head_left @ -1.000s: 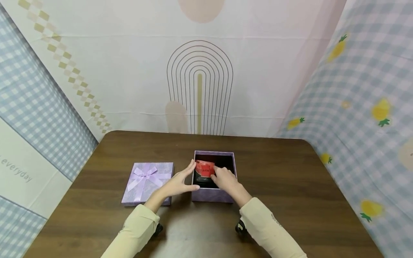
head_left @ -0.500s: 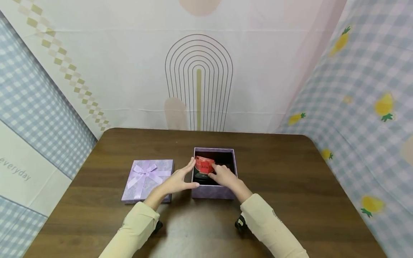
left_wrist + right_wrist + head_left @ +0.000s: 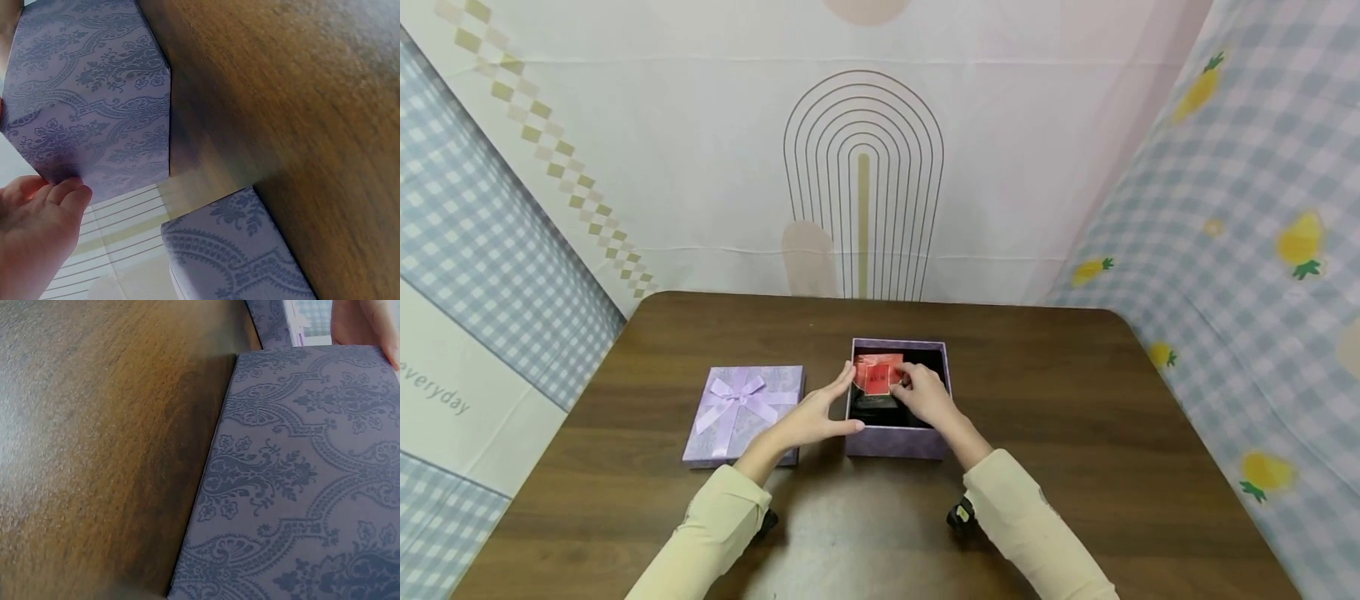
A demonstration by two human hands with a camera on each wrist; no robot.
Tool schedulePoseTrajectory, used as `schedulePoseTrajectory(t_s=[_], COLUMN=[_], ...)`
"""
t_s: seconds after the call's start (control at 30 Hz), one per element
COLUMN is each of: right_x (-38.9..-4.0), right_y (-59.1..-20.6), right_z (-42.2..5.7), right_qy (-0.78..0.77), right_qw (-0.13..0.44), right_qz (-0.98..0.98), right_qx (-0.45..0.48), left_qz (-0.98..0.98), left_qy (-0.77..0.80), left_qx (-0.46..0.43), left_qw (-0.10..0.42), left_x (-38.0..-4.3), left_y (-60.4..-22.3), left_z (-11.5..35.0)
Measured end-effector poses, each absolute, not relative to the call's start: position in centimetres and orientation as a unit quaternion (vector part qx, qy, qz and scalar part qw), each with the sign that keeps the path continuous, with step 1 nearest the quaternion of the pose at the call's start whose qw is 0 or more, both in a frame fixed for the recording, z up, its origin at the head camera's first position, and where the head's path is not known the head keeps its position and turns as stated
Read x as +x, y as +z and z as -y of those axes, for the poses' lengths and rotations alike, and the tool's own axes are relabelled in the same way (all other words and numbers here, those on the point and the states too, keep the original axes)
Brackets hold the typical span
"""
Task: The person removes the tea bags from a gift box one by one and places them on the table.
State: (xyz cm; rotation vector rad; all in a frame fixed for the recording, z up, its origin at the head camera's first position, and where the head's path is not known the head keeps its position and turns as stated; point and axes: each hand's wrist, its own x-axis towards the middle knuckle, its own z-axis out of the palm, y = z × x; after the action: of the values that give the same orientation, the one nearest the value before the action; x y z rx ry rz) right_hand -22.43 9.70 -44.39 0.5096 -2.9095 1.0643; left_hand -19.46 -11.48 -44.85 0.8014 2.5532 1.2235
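A purple patterned gift box stands uncovered on the table, its inside black. A red-and-black packet lies in its left part, bearing a darker red square label. My right hand reaches into the box from the right, thumb and forefinger pinching the packet's right edge. My left hand rests against the box's left side, fingers extended to the rim and thumb at the front left corner. In the left wrist view, those fingertips touch the patterned wall. The right wrist view shows mostly the box's outer wall.
The box's lid, purple with a lilac ribbon bow, lies left of the box, partly behind my left hand. Both stand on a dark wooden table. A printed cloth hangs behind it, with checked cloth at both sides.
The packet now lies flatter and more squarely in the box, its red face more visible. My right fingers shifted slightly at its edge; my left hand stays put. The head view tilts slightly down.
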Motion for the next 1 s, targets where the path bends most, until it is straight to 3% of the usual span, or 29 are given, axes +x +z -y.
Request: schedulePoseTrajectory(t_s=[0.43,1.0], right_x=[-23.0,-22.5], right_y=[-44.3,-43.0], right_z=[-9.5,-11.7], right_qy=[0.406,0.504], right_qw=[-0.080,-0.014], right_qz=[0.888,0.850], right_qx=[0.201,0.150], left_qz=[-0.860,-0.861], left_qy=[0.415,0.417], left_qx=[0.283,0.277], left_qw=[0.094,0.092], left_x=[-19.5,-19.3], left_y=[-44.9,-44.9], left_z=[11.5,11.3])
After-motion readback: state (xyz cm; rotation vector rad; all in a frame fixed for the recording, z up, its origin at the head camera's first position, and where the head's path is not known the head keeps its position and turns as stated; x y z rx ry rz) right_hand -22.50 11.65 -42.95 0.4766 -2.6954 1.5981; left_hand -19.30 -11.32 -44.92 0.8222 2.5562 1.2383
